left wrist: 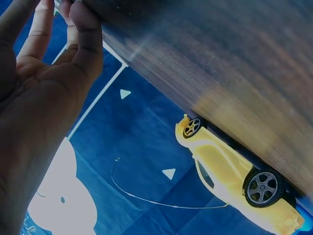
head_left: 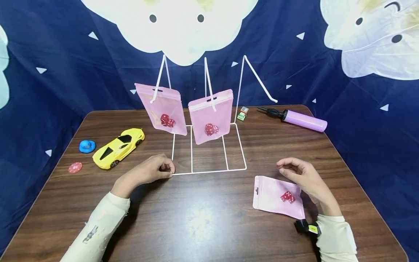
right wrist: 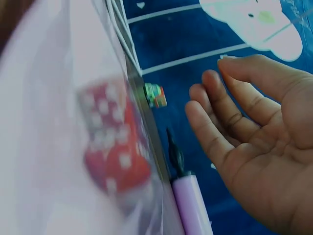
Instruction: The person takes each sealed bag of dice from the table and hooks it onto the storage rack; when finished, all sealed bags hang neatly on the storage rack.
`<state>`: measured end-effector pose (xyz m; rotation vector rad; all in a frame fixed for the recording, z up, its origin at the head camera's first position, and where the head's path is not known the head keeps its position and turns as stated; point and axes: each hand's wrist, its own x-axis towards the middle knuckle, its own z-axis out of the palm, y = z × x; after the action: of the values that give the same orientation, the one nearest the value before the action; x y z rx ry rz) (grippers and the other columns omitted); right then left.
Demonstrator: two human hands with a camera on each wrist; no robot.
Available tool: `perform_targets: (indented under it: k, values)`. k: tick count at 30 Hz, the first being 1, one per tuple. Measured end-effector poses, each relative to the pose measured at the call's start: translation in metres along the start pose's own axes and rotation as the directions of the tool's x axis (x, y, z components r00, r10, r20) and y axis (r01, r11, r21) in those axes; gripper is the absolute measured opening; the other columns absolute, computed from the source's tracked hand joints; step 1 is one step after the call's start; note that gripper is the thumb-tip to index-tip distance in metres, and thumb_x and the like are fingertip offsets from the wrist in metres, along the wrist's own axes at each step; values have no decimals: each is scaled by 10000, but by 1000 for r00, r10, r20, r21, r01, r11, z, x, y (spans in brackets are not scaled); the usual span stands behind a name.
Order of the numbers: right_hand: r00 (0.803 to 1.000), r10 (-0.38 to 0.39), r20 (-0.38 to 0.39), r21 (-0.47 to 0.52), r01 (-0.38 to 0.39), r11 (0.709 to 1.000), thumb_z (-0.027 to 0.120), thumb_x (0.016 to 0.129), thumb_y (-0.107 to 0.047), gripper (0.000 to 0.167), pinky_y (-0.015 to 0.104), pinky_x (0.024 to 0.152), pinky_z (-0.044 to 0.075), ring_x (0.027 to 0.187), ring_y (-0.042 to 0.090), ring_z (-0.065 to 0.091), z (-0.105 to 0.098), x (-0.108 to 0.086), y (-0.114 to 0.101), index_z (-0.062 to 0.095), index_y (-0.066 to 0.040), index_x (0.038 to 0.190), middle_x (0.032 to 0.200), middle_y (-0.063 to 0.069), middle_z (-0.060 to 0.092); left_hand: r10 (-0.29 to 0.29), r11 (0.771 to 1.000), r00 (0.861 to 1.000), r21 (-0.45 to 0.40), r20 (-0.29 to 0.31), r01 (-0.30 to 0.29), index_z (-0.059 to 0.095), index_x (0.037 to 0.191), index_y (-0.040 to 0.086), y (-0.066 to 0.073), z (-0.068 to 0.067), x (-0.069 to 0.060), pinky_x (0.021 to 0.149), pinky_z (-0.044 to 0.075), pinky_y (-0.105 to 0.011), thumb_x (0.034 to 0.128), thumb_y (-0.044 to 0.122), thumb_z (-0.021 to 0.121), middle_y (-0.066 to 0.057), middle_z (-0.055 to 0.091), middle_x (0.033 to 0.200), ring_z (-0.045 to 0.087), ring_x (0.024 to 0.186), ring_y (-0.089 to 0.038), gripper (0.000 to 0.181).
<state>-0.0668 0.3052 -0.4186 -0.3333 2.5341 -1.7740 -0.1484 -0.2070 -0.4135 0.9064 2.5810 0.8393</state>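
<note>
A white wire rack [head_left: 209,171] stands on the table, three bent hooks rising at its back. Pink zip pouches with red dice inside hang from two hooks: a left pouch [head_left: 165,105] and a middle pouch [head_left: 212,112]. At the rack's front left corner, my left hand [head_left: 148,169] pinches the wire between thumb and fingers. Another pink pouch [head_left: 271,194] lies flat at the right, red dice [head_left: 288,197] showing through. Over its upper right edge hovers my right hand [head_left: 306,178], fingers loosely bent and holding nothing; the palm [right wrist: 274,161] shows in the right wrist view.
Left of the rack are a yellow toy car [head_left: 118,148], a blue rubber duck [head_left: 87,146] and a red chip [head_left: 75,167]. Behind the rack's right side sits a small green toy vehicle [head_left: 242,114]. A purple hand pump [head_left: 304,120] lies at the back right.
</note>
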Motion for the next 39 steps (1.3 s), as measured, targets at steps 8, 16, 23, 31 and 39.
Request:
perform_targets:
  k: [8,16,23,31,39]
  values:
    - [998,58,22,-42,-57,997,690,1034,6,234,212,799,566,959,55,685,-21,-19,13,669,111,1243,1133,17,753,-12,1000,1000,2,14,12,717,908,152,1,0,3,769,487,-343,933,48,815,-17,588,909,559,845,-151,145]
    - [995,94,44,-73,-90,993,702,1026,1,236,239,752,545,921,80,675,-40,-28,21,687,75,1250,1141,-19,753,0,1000,1000,7,9,0,725,909,148,2,-1,4,786,482,-357,933,33,816,-20,590,903,556,859,-182,149]
    - [976,196,95,-113,-185,976,694,1038,-25,272,242,744,532,920,73,661,-45,-25,26,668,103,1276,1123,24,747,-5,1000,1000,10,6,5,723,898,152,4,-2,1,784,478,-353,928,40,826,-19,585,900,553,857,-177,155]
    - [974,162,156,-69,-153,986,641,1048,26,249,231,758,518,946,66,654,-45,-17,31,645,146,1266,1118,0,763,-15,1000,1000,-5,5,15,716,909,145,2,-1,0,767,497,-345,932,44,813,-18,586,904,566,836,-131,141]
    - [972,161,174,-107,-144,984,619,1050,40,221,228,736,515,910,59,635,-42,-14,32,673,131,1244,1104,17,754,-22,1000,1000,0,5,22,723,908,146,1,0,-2,780,493,-346,932,31,807,-13,591,913,560,850,-142,145]
